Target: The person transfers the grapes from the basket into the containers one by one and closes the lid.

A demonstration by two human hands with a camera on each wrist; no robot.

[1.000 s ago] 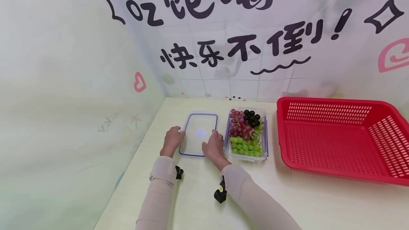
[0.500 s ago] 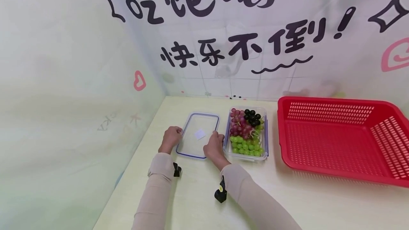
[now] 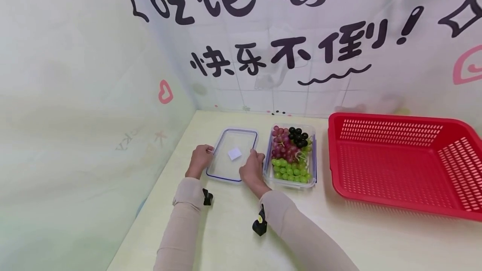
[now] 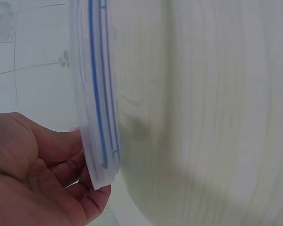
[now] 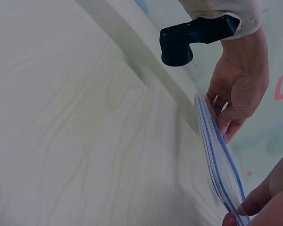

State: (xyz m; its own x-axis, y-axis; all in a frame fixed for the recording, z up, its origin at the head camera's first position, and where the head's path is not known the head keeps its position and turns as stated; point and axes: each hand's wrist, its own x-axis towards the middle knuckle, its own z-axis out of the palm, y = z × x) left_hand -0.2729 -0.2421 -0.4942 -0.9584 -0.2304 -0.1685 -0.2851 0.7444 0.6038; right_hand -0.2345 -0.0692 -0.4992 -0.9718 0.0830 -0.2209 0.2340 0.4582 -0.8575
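A clear plastic lid (image 3: 222, 166) with a blue sealing strip is held between both hands at the left of the table. My left hand (image 3: 199, 160) pinches its left edge, thumb on one face and fingers on the other, as the left wrist view shows on the lid's edge (image 4: 96, 103). My right hand (image 3: 251, 170) grips the opposite edge, close beside the grape box. In the right wrist view the lid (image 5: 216, 155) stands off the table surface, and a white square patch (image 3: 234, 154) shows on it in the head view.
Right of the lid stands a clear plastic box (image 3: 288, 184) holding red grapes (image 3: 282, 147), black grapes (image 3: 298, 137) and green grapes (image 3: 290, 170). Farther right is a large red plastic basket (image 3: 391, 204). A printed wall sheet (image 3: 286, 99) rises behind the table (image 3: 229, 229).
Both hands have closed on the lid's edges, and the lid has been raised and slightly tilted. The white patch on it has sharpened from a glow. The grape box and basket stay put.
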